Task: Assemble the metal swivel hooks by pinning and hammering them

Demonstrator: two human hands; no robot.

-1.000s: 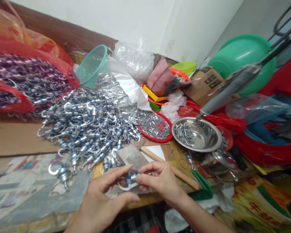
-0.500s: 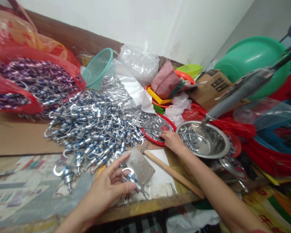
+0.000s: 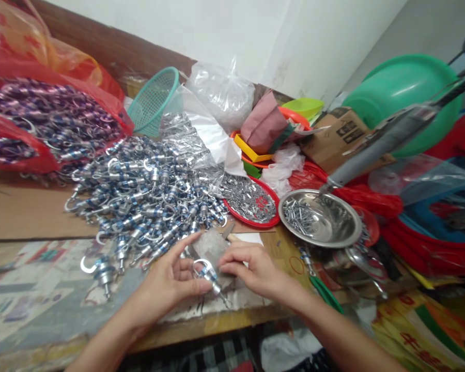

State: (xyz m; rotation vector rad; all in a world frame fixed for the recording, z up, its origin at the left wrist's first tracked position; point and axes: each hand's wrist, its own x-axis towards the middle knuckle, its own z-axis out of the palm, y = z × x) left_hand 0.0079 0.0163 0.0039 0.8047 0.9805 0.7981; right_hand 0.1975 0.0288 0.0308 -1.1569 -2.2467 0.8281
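Shiny metal hooked piece (image 3: pixel 211 278); polished metal bowl (image 3: pixel 335 227); glossy plastic basin (image 3: pixel 406 98).

Pale wall (image 3: pixel 251 26) behind, smudged low down toward the corner; brown band (image 3: pixel 112 49) along its foot, slanting in this view. Second wall (image 3: pixel 426 31) beyond corner, greyer, in shade. Wooden bench (image 3: pixel 232 323) nearer, front edge worn, top partly under flat cardboard (image 3: pixel 27 212) and printed sheeting (image 3: pixel 58 310). Light soft, diffuse; dark below bench edge

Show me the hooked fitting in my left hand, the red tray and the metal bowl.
Hooked fitting (image 3: pixel 210 275): head view, on its blue-banded body.
Red tray (image 3: pixel 270 222): head view, on its near rim.
Metal bowl (image 3: pixel 341 220): head view, on its bare inner wall.
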